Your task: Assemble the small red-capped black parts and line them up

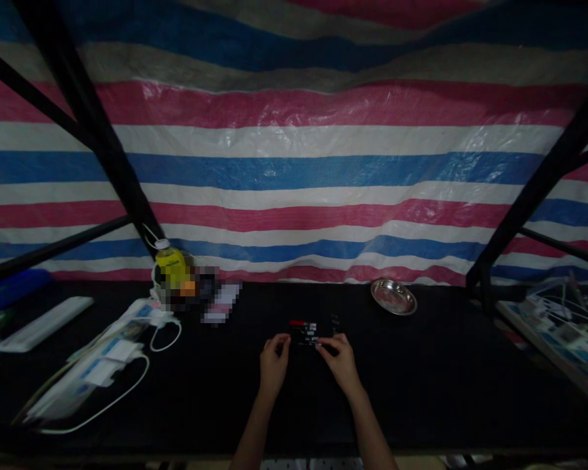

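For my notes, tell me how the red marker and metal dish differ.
The red marker is slim and straight; the metal dish is round and shallow. The marker lies just beyond the hands; the dish sits apart, to their right. Both rest on the black tabletop.

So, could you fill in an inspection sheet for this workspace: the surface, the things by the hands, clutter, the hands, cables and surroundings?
Surface: black tabletop, dimly lit.
Things by the hands: pen-like items lying side by side, one partly red; the dark ones are hard to count.
Clutter: shiny metal dish toward the back right; yellow bottle, partly blurred, at the back left; white power strip on the left.
Hands: left hand at the items' left ends, right hand at their right ends; grip unclear.
Cables: white cable curving beside the power strip.
Surroundings: striped sheet behind; black frame bars on both sides.
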`<state>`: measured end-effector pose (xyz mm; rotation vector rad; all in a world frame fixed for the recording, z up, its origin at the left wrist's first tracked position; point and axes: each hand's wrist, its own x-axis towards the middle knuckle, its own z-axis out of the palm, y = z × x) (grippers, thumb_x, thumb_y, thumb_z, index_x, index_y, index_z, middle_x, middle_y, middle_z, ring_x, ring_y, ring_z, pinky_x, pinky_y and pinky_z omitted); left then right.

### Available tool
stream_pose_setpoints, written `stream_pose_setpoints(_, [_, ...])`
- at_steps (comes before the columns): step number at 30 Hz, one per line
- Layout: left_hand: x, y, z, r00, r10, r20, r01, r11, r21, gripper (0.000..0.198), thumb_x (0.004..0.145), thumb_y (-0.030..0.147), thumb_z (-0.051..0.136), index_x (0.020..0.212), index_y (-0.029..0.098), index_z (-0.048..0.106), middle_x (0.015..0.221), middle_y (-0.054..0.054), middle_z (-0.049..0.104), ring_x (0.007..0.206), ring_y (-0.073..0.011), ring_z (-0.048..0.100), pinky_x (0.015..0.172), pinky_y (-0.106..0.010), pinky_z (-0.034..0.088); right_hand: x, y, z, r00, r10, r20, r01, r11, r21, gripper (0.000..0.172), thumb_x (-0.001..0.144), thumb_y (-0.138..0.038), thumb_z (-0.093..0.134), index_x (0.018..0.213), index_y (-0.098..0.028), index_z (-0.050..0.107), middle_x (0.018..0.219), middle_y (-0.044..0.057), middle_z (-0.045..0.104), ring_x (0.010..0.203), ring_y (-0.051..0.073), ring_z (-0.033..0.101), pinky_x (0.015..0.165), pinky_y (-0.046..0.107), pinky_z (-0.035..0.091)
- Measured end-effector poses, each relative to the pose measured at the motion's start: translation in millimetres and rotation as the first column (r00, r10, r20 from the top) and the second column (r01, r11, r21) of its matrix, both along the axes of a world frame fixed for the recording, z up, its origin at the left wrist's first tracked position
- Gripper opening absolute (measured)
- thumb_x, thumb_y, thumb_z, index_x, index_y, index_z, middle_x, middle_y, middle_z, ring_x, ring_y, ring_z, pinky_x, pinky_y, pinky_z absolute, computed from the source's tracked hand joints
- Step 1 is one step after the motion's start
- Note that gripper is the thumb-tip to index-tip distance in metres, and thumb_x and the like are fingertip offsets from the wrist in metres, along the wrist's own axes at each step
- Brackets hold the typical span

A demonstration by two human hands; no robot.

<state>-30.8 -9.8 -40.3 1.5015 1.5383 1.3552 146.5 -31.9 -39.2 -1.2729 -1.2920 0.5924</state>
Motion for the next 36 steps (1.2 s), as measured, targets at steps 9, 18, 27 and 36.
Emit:
stream_pose_setpoints(9, [1,0,-1.5,0.995,0.053,-0.088,-0.049,0.998,0.042,0.026,0.072,0.042,0.053,0.077,0.02,0.066,0.073,-0.006,0.064,0.074,-0.0219,0.062,0.073,-0.037,0.05,1,-1,2.3,0.98,0.064,0.19,-0.064,0.998,-0.009,0.01,0.069,-0.028,0.067,0.077,-0.03,0.073,0.076,0.002,0.068,0.079,0.022,0.054,0.074,0.036,0.041])
stream_pose_setpoints(18, [0,1,-4.8,0.991,0.07,-0.112,-0.063,0.996,0.06,0.026,0.074,0.039,0.051,0.084,0.019,0.065,0.078,-0.007,0.065,0.077,-0.0222,0.061,0.074,-0.038,0.05,0,1,-2.3,0.959,0.066,0.275,-0.064,0.998,-0.017,0.017,0.071,-0.022,0.062,0.082,-0.029,0.072,0.081,0.002,0.068,0.082,0.022,0.054,0.076,0.036,0.041])
stream_pose_setpoints(27, [-3,2,-8.5,0.982,0.121,-0.146,-0.112,0.991,0.069,0.029,0.077,0.036,0.046,0.089,0.016,0.064,0.08,-0.007,0.064,0.076,-0.0203,0.061,0.07,-0.035,0.051,20,3,-8.0,0.949,-0.267,0.167,0.259,0.964,0.066,0.024,0.08,-0.033,0.052,0.09,-0.02,0.07,0.09,0.008,0.065,0.089,0.021,0.054,0.081,0.035,0.042])
stream_pose_setpoints(36, [30,-12,12.2,0.916,0.013,-0.401,0.12,0.945,0.304,0.027,0.085,0.019,0.039,0.098,0.018,0.063,0.097,-0.007,0.064,0.093,-0.0193,0.056,0.084,-0.039,0.046,36,8,-21.1,0.849,-0.404,0.34,0.461,0.881,-0.104,0.035,0.079,-0.036,0.047,0.097,-0.014,0.067,0.087,0.011,0.063,0.083,0.023,0.054,0.077,0.033,0.041])
